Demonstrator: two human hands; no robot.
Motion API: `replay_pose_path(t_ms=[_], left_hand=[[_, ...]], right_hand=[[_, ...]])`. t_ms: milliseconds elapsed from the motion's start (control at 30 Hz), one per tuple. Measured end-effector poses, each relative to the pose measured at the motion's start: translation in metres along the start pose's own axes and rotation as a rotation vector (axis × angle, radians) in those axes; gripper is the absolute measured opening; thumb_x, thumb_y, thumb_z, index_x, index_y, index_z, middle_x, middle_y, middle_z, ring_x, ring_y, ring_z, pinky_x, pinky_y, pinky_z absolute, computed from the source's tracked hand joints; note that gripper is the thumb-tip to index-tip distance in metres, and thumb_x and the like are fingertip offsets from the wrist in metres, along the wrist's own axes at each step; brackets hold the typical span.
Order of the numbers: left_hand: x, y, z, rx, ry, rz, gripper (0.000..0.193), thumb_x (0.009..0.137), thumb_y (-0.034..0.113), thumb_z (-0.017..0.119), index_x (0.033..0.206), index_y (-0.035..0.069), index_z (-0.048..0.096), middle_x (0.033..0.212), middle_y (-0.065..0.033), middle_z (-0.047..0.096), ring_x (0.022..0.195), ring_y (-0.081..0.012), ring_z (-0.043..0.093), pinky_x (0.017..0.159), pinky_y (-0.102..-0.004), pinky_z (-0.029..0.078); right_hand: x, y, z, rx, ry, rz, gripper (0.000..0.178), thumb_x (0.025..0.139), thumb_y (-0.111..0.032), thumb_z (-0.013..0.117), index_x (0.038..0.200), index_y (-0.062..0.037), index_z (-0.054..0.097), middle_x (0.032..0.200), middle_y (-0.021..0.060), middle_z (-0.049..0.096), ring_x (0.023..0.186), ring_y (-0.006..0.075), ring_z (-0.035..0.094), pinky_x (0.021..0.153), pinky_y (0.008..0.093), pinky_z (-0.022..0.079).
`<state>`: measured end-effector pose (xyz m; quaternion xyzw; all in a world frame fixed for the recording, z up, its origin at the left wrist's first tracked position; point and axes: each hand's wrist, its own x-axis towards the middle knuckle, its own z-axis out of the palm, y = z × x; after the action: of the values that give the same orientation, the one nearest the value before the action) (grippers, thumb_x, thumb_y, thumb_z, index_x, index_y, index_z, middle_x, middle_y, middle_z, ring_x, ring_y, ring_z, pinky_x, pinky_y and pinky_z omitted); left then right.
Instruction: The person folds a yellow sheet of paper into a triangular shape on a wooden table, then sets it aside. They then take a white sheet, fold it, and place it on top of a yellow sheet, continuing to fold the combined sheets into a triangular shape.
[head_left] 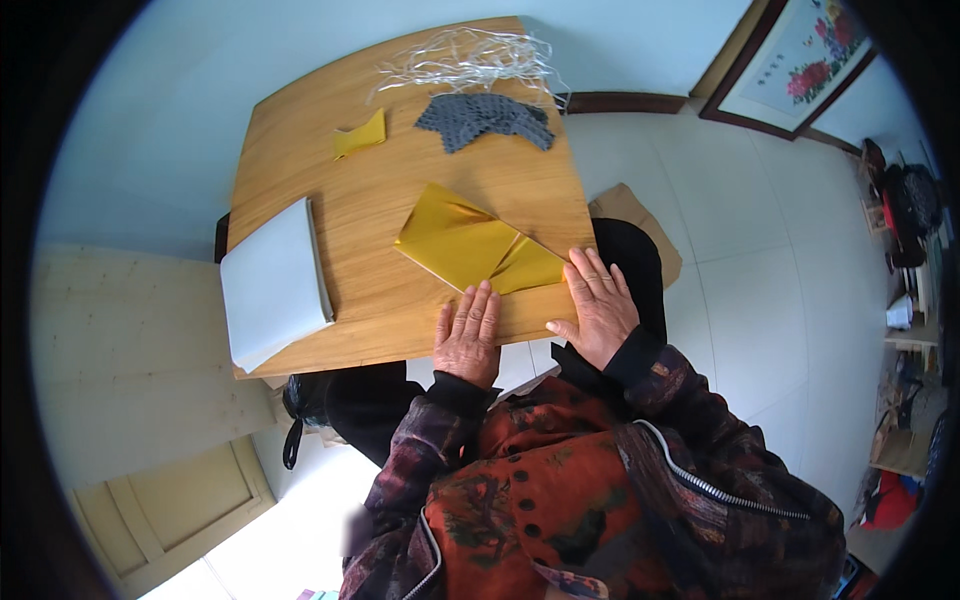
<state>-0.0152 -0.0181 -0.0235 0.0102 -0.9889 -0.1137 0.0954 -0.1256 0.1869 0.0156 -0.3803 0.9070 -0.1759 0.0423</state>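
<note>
A folded sheet of shiny gold paper (455, 243) lies slantwise near the front right of the wooden table, with a crease across its right part. My left hand (468, 340) rests at the near edge, its fingertips by the paper's lower side, fingers stretched out. At the paper's right end, my right hand (602, 312) lies flat over the corner, fingers extended and thumb apart. That corner is partly hidden under the fingers. Farther back sits a small folded gold piece (362, 135), pinched in the middle with flared ends.
On the wooden table (290, 160), a stack of white sheets (275, 285) lies at the left. Toward the back are a grey knitted cloth (485, 120) and a tangle of clear strips (470, 60). A framed flower picture (790, 70) leans by the wall.
</note>
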Motion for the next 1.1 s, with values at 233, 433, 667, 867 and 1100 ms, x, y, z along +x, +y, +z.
replay_pose_path(t_ms=[233, 433, 667, 867, 1100], left_hand=[[-0.001, 0.002, 0.003, 0.027, 0.067, 0.008, 0.058, 0.084, 0.012, 0.055, 0.141, 0.011, 0.045, 0.152, -0.0057, 0.042, 0.140, -0.0206, 0.041, 0.115, -0.0464, 0.027], [-0.002, 0.003, 0.003, -0.001, 0.014, 0.003, 0.063, 0.080, 0.013, 0.060, 0.141, 0.010, 0.045, 0.153, -0.0063, 0.041, 0.141, -0.0213, 0.039, 0.115, -0.0467, 0.026], [0.008, -0.002, -0.033, -0.116, -0.172, 0.013, 0.073, 0.081, 0.038, 0.072, 0.142, 0.009, 0.044, 0.154, -0.0086, 0.036, 0.142, -0.0238, 0.034, 0.114, -0.0481, 0.027], [0.076, -0.027, -0.049, -0.267, -0.287, -0.076, 0.044, 0.086, 0.028, 0.065, 0.126, 0.010, 0.059, 0.134, -0.0062, 0.057, 0.127, -0.0258, 0.049, 0.104, -0.0478, 0.036], [0.154, -0.046, -0.029, 0.234, -0.114, 0.161, 0.034, 0.086, 0.031, 0.065, 0.118, 0.018, 0.062, 0.119, -0.0049, 0.062, 0.122, -0.0260, 0.052, 0.107, -0.0471, 0.032]], right_hand=[[0.051, -0.028, 0.043, 0.046, 0.024, -0.155, 0.071, 0.091, -0.041, 0.060, 0.145, -0.0001, 0.037, 0.156, 0.0139, 0.030, 0.145, 0.0304, 0.025, 0.117, 0.0496, 0.021], [0.053, -0.014, 0.050, 0.005, 0.101, -0.123, 0.077, 0.088, -0.043, 0.064, 0.147, -0.0028, 0.035, 0.158, 0.0117, 0.027, 0.147, 0.0287, 0.022, 0.118, 0.0489, 0.019], [0.055, -0.016, 0.048, -0.077, 0.045, -0.100, 0.077, 0.087, -0.041, 0.066, 0.146, -0.0033, 0.035, 0.158, 0.0109, 0.026, 0.147, 0.0284, 0.022, 0.117, 0.0502, 0.019], [0.054, -0.020, 0.043, -0.060, 0.000, -0.098, 0.082, 0.087, -0.046, 0.064, 0.147, -0.0012, 0.033, 0.158, 0.0154, 0.025, 0.148, 0.0300, 0.020, 0.118, 0.0501, 0.015], [0.051, -0.012, 0.044, -0.081, 0.033, -0.145, 0.079, 0.089, -0.052, 0.058, 0.146, -0.0023, 0.037, 0.156, 0.0138, 0.030, 0.147, 0.0291, 0.023, 0.117, 0.0509, 0.016]])
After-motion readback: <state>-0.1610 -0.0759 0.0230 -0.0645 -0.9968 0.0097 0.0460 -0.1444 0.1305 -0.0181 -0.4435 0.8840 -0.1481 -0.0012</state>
